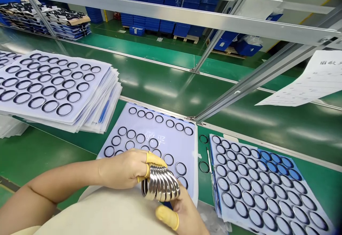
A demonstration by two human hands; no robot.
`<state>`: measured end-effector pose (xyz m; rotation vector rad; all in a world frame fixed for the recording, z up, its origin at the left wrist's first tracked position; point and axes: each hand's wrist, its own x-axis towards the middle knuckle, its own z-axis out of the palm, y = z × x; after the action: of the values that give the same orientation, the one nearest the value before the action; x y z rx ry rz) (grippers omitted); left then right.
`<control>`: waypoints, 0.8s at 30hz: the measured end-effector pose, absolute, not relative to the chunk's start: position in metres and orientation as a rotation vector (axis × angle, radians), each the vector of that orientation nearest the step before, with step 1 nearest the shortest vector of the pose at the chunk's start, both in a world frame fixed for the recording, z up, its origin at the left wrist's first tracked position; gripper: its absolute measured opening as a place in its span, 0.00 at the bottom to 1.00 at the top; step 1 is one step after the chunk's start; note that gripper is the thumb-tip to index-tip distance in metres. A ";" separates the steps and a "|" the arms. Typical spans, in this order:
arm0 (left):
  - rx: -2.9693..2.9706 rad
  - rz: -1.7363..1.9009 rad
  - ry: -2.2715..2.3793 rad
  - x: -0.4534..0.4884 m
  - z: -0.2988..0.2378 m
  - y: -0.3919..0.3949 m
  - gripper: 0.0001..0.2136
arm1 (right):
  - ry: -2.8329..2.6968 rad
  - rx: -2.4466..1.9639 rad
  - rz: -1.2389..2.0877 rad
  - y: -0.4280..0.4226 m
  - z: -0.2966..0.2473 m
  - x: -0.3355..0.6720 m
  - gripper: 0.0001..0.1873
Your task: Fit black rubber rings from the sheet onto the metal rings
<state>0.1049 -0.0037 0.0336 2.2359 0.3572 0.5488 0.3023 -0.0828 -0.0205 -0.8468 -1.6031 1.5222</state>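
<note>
My left fingers point(155, 159) and right fingers point(179, 202), some in yellow cots point(166, 217), hold a stack of shiny metal rings point(160, 184) between them, over a sheet of black rings point(160, 128) on the green surface point(40, 156); more sheets point(256, 178) lie either side.

A green conveyor belt point(160, 82) carries a stack of ring-covered sheets point(53, 85), two flat sheets point(171, 121), and two loose black rings point(199, 166).
</note>
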 end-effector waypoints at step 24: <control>2.670 1.022 0.291 0.114 0.011 -0.003 0.11 | -1.120 -0.756 1.897 -0.081 -0.028 0.285 0.13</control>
<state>0.1141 -0.0033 0.0106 2.6705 0.2906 1.0223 0.2846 -0.0813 -0.0284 -0.7562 -1.1197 1.8965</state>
